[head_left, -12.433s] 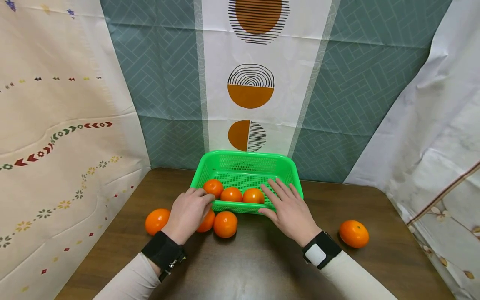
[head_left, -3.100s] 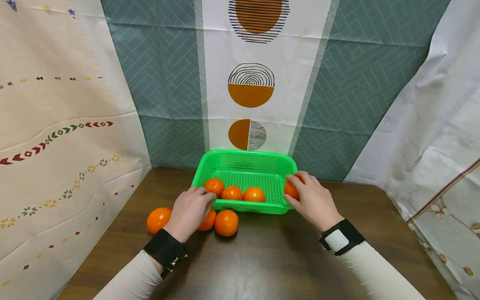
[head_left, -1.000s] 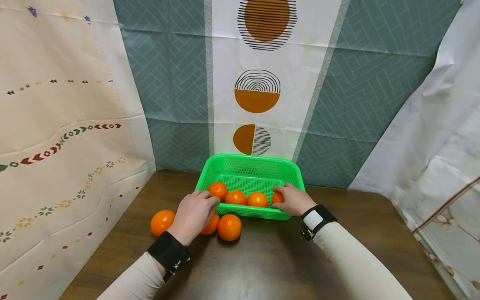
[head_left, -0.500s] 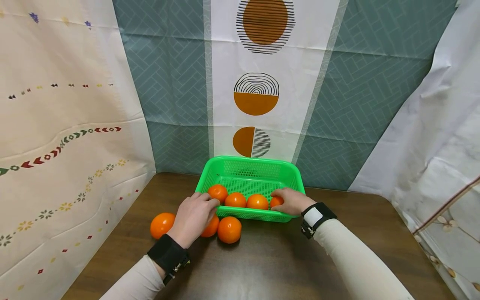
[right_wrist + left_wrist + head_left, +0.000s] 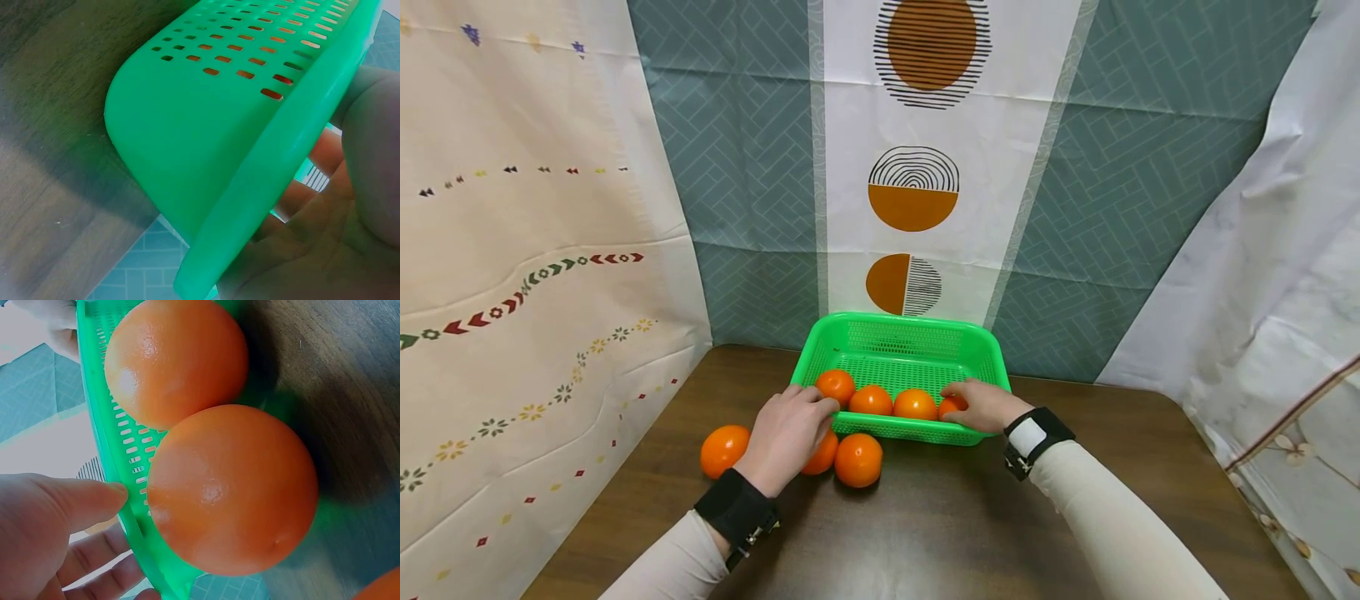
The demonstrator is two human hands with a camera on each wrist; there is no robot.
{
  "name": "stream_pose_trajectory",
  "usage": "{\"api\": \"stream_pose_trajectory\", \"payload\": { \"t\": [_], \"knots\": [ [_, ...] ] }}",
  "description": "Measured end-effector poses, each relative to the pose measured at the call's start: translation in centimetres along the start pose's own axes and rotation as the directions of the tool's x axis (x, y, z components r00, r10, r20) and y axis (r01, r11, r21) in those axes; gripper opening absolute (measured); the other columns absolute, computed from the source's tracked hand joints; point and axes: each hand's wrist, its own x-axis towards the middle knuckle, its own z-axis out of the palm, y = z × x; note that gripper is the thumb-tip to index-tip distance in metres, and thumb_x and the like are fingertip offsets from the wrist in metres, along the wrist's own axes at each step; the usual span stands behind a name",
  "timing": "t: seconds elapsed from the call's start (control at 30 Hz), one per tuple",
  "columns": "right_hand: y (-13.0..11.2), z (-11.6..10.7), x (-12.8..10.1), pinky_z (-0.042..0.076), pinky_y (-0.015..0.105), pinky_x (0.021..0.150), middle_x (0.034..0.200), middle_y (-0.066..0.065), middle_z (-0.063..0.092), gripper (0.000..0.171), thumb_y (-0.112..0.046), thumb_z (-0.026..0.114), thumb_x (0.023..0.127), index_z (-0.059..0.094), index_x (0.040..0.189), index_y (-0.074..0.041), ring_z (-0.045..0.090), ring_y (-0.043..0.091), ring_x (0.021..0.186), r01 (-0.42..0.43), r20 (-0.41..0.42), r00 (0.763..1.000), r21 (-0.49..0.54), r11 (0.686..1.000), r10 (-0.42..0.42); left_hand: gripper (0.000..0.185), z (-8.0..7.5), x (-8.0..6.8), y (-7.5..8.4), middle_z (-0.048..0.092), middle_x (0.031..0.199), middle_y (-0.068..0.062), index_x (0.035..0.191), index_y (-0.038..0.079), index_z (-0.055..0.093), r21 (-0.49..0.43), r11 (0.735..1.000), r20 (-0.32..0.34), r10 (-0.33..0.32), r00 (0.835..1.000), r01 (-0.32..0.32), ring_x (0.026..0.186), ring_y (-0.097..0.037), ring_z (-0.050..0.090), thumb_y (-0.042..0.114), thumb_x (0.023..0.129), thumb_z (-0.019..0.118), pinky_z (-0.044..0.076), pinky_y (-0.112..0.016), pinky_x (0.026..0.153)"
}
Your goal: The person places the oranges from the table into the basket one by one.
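A green perforated plastic basket (image 5: 910,428) stands at the back of the table. My left hand (image 5: 790,433) grips its front left rim, thumb outside and fingers inside, as the left wrist view shows. In the basket my right hand (image 5: 987,405) holds an orange (image 5: 952,406), which it partly covers. That fruit sits at the right end of a row along the front wall, beside another orange (image 5: 915,405), a middle orange (image 5: 871,401) and a left orange (image 5: 835,387). In the right wrist view the basket's wall (image 5: 187,137) hides the held orange.
In front of the basket lie an orange (image 5: 859,460) and another orange (image 5: 822,454) partly behind my left hand. Farther left is a third orange (image 5: 725,450). A patterned cloth (image 5: 760,208) hangs behind the dark wooden table (image 5: 910,533).
The orange once lying on the table at right was brought by my right hand over the basket's right side, then leftward into the front row. My left hand stays on the rim.
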Motion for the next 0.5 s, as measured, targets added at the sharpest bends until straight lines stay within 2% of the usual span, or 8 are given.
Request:
{"api": "stream_pose_trajectory", "payload": {
  "t": [0.5],
  "knots": [
    [-0.07, 0.06, 0.03, 0.05, 0.042, 0.09, 0.118, 0.011, 0.061, 0.044, -0.026, 0.07, 0.095, 0.063, 0.133, -0.005, 0.057, 0.024, 0.1, -0.001, -0.007, 1.0, -0.004, 1.0, 0.001, 0.014, -0.06, -0.01, 0.06, 0.066, 0.095, 0.002, 0.1, 0.021, 0.076, -0.001, 1.0, -0.012, 0.002, 1.0, -0.002, 0.084, -0.023, 0.058, 0.017, 0.087, 0.08, 0.046, -0.033, 0.064]
  ]
}}
